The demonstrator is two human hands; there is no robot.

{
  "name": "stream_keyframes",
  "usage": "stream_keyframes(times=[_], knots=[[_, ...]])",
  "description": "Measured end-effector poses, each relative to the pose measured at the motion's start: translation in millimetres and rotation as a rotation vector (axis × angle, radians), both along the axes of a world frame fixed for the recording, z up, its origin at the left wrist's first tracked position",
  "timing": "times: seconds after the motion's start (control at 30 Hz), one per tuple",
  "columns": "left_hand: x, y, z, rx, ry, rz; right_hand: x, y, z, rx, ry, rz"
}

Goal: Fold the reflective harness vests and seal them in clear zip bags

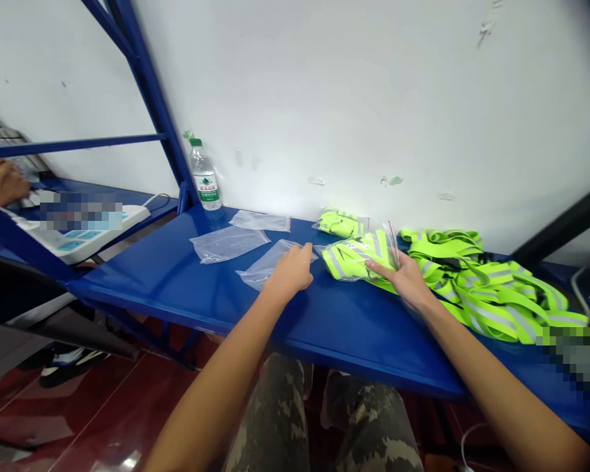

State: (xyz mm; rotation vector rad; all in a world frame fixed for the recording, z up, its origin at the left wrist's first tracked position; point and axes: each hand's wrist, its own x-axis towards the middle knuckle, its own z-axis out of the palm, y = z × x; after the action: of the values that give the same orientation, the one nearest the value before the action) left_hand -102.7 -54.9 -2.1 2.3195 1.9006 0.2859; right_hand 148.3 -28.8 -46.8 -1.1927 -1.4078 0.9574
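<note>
Against a white plastered wall (324, 98), a blue steel counter (187, 288) is carried by a blue rack frame (150, 85), above a red tiled floor (103, 406). At the counter's right end, a loose heap of fluorescent yellow-green reflective vests (491, 288) is piled, its grey reflective bands showing. A second vest in a sealed-looking plastic pack (341, 223) is placed against the wall, behind the working area. Three clear plastic bags are laid out singly and flat at the centre, so that each can be reached without being lifted from another; the nearest clear bag (263, 269) is positioned directly under the left hand (290, 272).

The left hand is kept low, with its fingers loosely together and its fingertips at the edge of that bag; whether the film is pinched cannot be told. A bagged vest (356, 257) is gripped by the right hand (403, 278), the thumb pressed across the film, so that one end is raised from the counter. A thin red strip (392, 242) is visible along the raised bag edge.

Near the wall, a water bottle (205, 176) with a green cap is stood upright; its label's characters cannot be read.
</note>
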Motion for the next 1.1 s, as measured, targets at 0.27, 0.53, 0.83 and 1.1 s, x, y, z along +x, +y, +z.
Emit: stream_keyframes(times=[0.27,0.53,0.83,1.1], knots=[[-39.5,-9.8,51.5,0.431,-0.086,0.145,-1.1,-1.0,-2.4,-0.062,0.038,-0.01],[-116.8,42.0,5.6,0.019,0.141,0.223,-3.0,-1.8,-2.0,-0.054,0.035,-0.006],[-106.8,25.4,26.1,0.002,0.314,0.144,-3.5,-2.3,1.6,-0.072,0.008,-0.015],[-78.7,-33.2,129.0,-0.039,0.17,0.056,-2.3,-2.5,3.5,-0.068,0.008,-0.001]])
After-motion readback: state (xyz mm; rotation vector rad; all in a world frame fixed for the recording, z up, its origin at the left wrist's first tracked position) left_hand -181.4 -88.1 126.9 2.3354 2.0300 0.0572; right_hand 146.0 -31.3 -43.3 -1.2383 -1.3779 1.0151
